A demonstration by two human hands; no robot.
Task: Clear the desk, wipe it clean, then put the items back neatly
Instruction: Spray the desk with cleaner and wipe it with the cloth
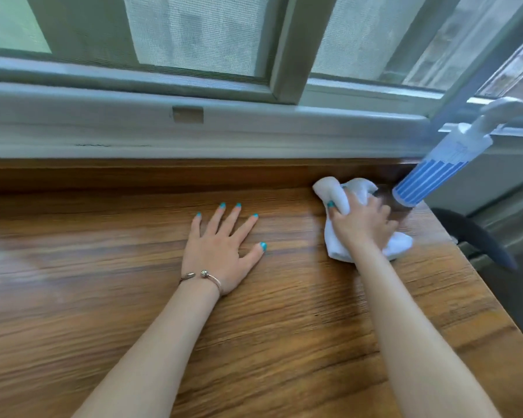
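- My left hand (221,248) lies flat on the wooden desk (73,297), fingers straight and spread, palm down, holding nothing; a thin bracelet (204,276) sits on that wrist.
- My right hand (363,221) grips a crumpled white cloth (338,194), thumb and fingers curled over it, pressing it to the desk near the far right corner.
- A blue-and-white striped spray bottle (435,173) stands at that corner, just beside the cloth; its white trigger head reaches up in front of the window frame.
- The desk top is brown with a strong grain running left to right, with a pale sheen towards the left.
- The back edge of the desk meets a pale sill (194,131) under a sliding window (194,34) with mesh screens.
- A dark curved thing (477,236) shows past the right edge of the desk; I cannot tell what it is.
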